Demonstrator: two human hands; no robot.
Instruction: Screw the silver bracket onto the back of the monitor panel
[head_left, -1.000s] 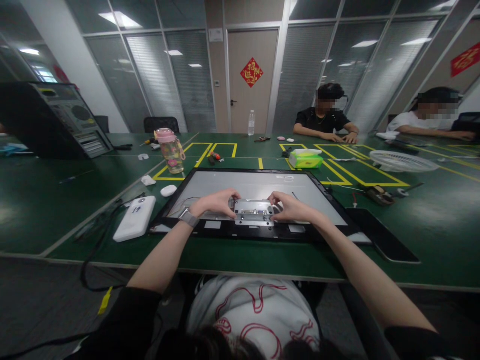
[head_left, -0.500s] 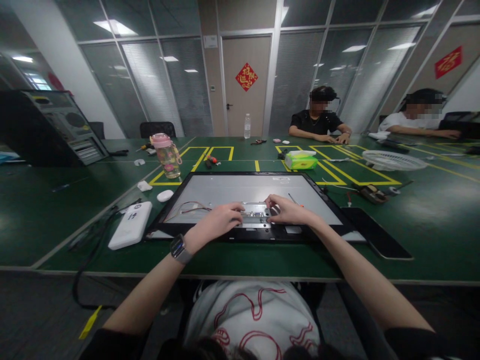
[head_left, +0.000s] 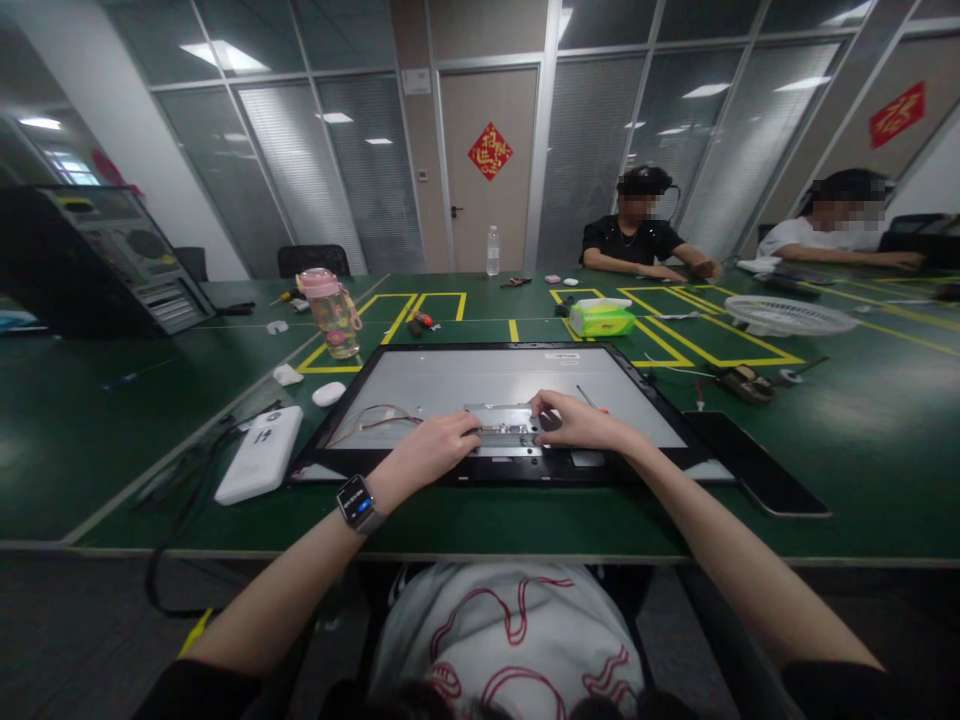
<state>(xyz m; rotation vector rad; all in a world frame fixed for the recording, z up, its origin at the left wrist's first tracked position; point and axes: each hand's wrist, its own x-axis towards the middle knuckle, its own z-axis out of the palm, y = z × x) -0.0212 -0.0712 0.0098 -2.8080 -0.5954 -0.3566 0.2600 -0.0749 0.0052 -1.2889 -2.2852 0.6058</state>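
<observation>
A monitor panel (head_left: 480, 374) with a black frame lies flat on the table in front of me. On its near middle part is a silver metal bracket (head_left: 508, 428) with small fittings along it. My left hand (head_left: 435, 446), with a watch (head_left: 355, 502) on the wrist, has its fingers closed at the bracket's left end; the fingertips are partly hidden. At the right end, my right hand (head_left: 574, 420) holds the bracket between thumb and fingers. Thin cables (head_left: 382, 410) run across the panel left of my left hand. An orange-handled screwdriver (head_left: 592, 398) lies behind my right hand.
Left of the panel are a white power bank (head_left: 261, 455), a white case (head_left: 328, 394) and a pink-lidded bottle (head_left: 330, 312). A black phone (head_left: 757, 462) lies to the right. Beyond stand a green tissue pack (head_left: 602, 318) and a white fan grille (head_left: 787, 314). Two people sit across the table.
My left fingers have drawn closer together, and the left wrist has turned, with the watch screen now lit. My right hand stays at the bracket. A person across the table has moved a hand.
</observation>
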